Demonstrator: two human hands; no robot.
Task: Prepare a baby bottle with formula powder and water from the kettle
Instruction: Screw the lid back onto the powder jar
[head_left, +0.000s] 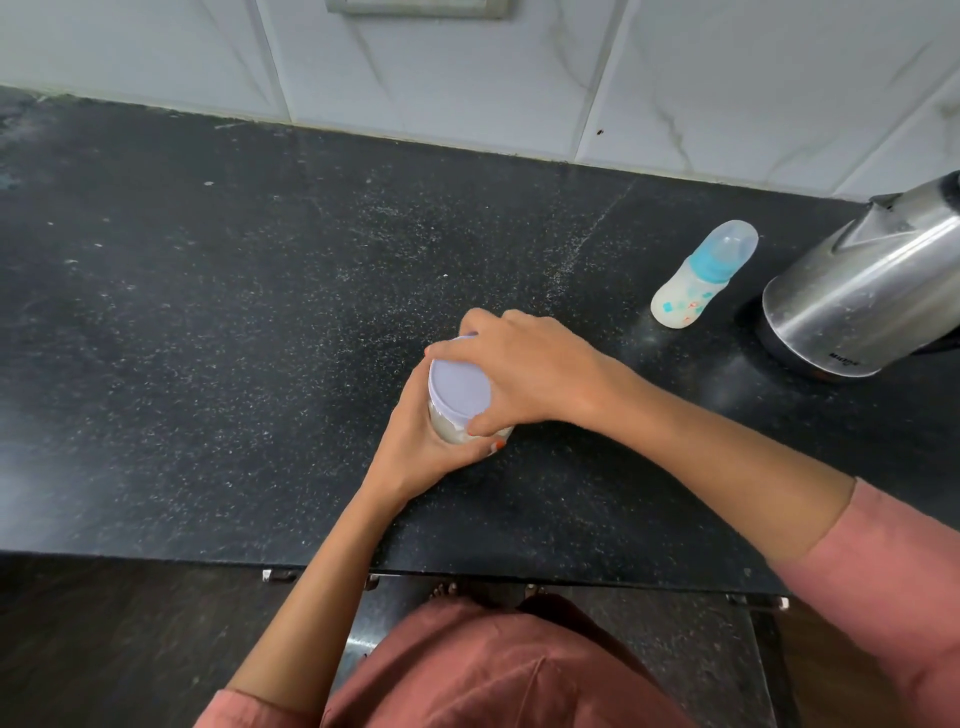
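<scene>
A clear jar of whitish formula powder stands on the black counter near its middle, capped by a pale lilac lid. My left hand wraps round the jar's body from the near left. My right hand grips the lid's rim from above and the right. A baby bottle with a blue collar and clear cap stands upright to the right, holding whitish content. Beside it stands a steel kettle at the right edge.
The black speckled counter stretches wide to the left. A white tiled wall backs it. The counter's front edge runs just below my forearms, with dark floor and my feet beneath.
</scene>
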